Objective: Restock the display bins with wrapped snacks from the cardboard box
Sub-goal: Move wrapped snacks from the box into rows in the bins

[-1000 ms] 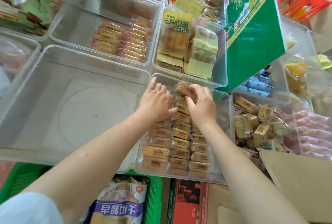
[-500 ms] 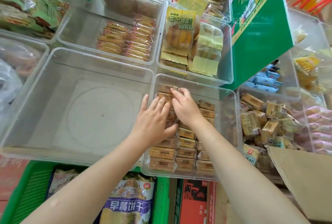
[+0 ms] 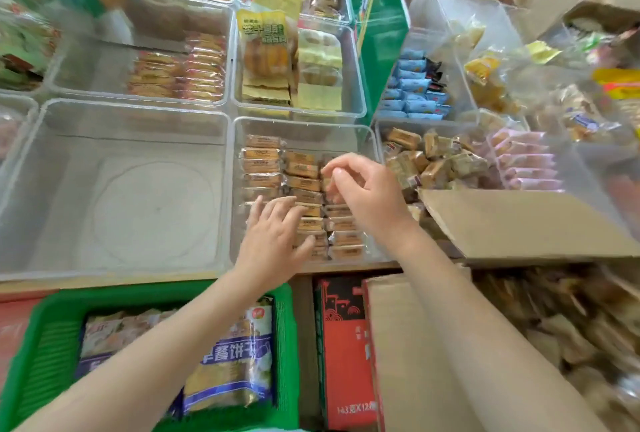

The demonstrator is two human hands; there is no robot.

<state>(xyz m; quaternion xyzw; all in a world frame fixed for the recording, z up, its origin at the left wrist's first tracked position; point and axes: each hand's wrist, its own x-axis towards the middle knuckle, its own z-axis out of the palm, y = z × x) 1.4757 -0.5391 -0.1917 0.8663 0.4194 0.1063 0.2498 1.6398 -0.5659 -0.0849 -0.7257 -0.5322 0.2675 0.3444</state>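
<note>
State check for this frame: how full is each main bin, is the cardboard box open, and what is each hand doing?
Centre bin: partly filled, snacks in neat rows.
Large clear bin: holds nothing.
Cardboard box: flap open.
Green basket: holds bagged biscuits.
Left hand: fingers straight, resting on the rows.
Right hand: fingers curled, no visible grip on anything.

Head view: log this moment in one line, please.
step: arranging snack rows | left hand: flat on wrapped snacks | right hand: curled above them, holding nothing seen | bin: partly filled | cardboard box: right
</note>
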